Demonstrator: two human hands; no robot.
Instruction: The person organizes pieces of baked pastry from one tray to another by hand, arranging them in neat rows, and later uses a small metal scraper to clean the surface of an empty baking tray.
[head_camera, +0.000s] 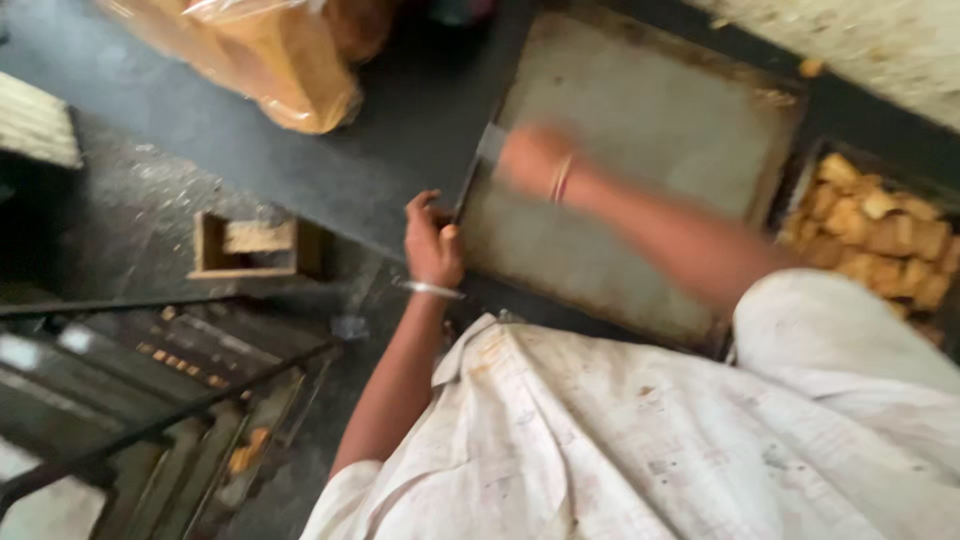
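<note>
A clear plastic bag (265, 55) of orange-brown baked goods sits at eleven o'clock on the dark worktop (330, 170). At three o'clock a second tray (885, 235) holds golden-brown pieces packed close together, partly hidden at its lower edge. Beyond it, at one o'clock, runs a pale speckled wall surface (880, 45). A small open wooden box (255, 245) with a block inside lies at nine o'clock on the dark floor (130, 215). At seven to eight o'clock stands a dark metal rack (160, 400) with thin bars and grimy shelves. A pale ribbed object (35, 120) shows at the left edge, too blurred to identify.
</note>
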